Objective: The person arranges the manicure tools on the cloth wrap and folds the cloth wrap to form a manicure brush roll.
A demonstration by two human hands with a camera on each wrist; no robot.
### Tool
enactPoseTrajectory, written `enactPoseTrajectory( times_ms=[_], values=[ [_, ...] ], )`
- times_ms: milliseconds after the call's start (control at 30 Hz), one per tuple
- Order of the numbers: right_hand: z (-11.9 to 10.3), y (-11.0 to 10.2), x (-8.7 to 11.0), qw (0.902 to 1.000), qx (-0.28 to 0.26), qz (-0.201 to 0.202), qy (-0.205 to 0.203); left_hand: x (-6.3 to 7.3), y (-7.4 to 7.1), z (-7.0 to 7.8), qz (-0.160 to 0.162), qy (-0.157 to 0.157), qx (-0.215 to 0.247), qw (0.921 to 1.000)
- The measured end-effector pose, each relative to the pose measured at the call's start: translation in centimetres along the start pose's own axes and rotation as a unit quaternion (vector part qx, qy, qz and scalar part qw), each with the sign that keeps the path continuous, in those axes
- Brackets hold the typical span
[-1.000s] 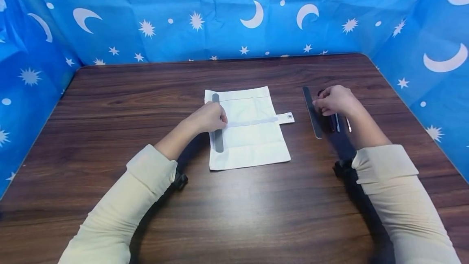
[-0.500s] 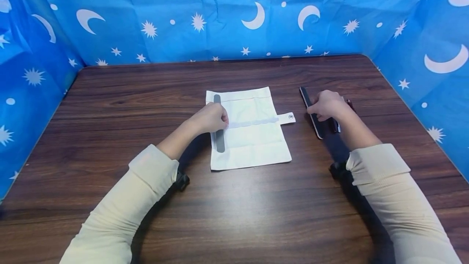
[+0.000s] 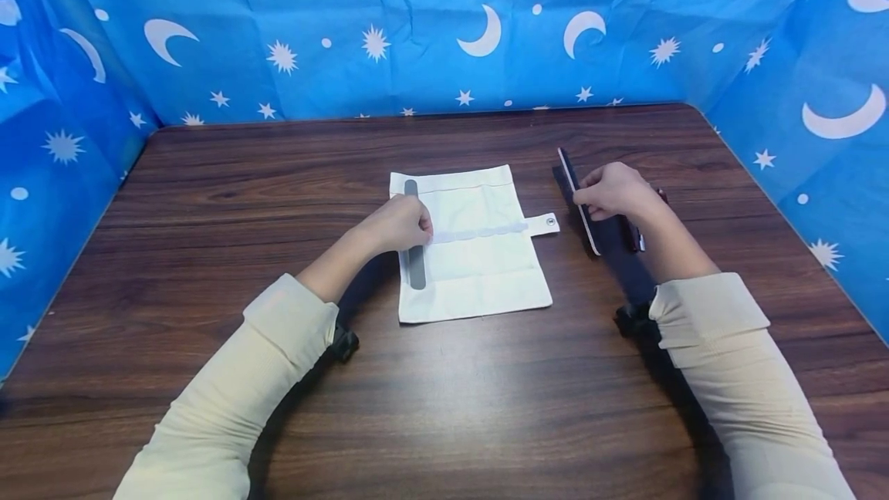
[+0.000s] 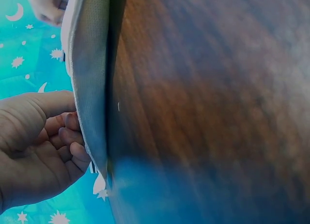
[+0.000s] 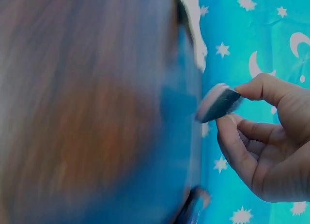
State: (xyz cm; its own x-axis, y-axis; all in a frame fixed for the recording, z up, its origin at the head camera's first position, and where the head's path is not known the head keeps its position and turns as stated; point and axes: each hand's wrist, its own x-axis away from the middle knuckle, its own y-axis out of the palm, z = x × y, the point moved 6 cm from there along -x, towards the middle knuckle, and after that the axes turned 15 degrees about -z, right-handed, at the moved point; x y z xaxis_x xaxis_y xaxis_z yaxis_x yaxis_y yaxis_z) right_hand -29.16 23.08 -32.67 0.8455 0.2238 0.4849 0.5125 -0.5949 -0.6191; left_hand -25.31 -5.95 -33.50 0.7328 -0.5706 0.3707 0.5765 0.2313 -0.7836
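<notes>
A white fabric pouch (image 3: 479,284) lies unfolded on the wooden table, a translucent pocket edge across its middle. Along its left side a grey nail file (image 3: 417,272) is tucked at that pocket. My left hand (image 3: 397,224) rests over this file, thumb and fingers pinching the pocket edge; the pouch hides the fingertips in the left wrist view. To the pouch's right, my right hand (image 3: 616,190) pinches a second nail file (image 3: 567,167) between thumb and fingers, tilted on edge above the table. The right wrist view shows this file (image 5: 220,104) end-on, dark-faced with a pale edge.
Small dark-handled tools (image 3: 640,241) with metal ends lie under and beside my right hand, partly hidden by it. A snap strap (image 3: 545,223) sticks out from the pouch's right side. A blue curtain (image 3: 417,37) with moons and stars surrounds the table.
My right hand has come from the dark tools to the file on the table, gripped it, tipped it on edge and lifted it slightly leftward. My left hand stays in place.
</notes>
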Motion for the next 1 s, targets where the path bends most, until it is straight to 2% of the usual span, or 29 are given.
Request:
enactPoseTrajectory(
  times_ms=[133, 333, 500, 600, 733, 867, 1000],
  values=[
    [-2.7, 0.8, -0.4, 0.9993, -0.019, 0.014, -0.029, 0.0, 0.0, -0.1, 0.0, -0.001, 0.002, 1.0],
    [-7.1, 2.7, -1.8, 0.9941, -0.086, 0.03, -0.058, 0.0, 0.1, -0.2, -0.001, -0.006, 0.008, 1.0],
    [-10.7, 4.9, -3.3, 0.9815, -0.163, 0.058, -0.083, 0.2, 0.0, -0.2, -0.001, -0.007, 0.005, 1.0],
    [-12.2, 6.2, -4.2, 0.9687, -0.211, 0.078, -0.104, 0.1, -0.1, 0.0, -0.002, -0.002, -0.005, 1.0],
    [-13.1, 7.9, -5.3, 0.9577, -0.256, 0.071, -0.111, -0.1, -0.1, 0.1, -0.004, -0.004, -0.008, 1.0],
    [-13.1, 8.9, -5.7, 0.9638, -0.252, 0.031, -0.083, -0.1, -0.1, 0.1, -0.001, -0.002, -0.004, 1.0],
    [-12.8, 9.4, -5.8, 0.9654, -0.254, 0.005, -0.06, 0.1, -0.1, 0.0, 0.0, 0.004, -0.005, 1.0]
  ],
)
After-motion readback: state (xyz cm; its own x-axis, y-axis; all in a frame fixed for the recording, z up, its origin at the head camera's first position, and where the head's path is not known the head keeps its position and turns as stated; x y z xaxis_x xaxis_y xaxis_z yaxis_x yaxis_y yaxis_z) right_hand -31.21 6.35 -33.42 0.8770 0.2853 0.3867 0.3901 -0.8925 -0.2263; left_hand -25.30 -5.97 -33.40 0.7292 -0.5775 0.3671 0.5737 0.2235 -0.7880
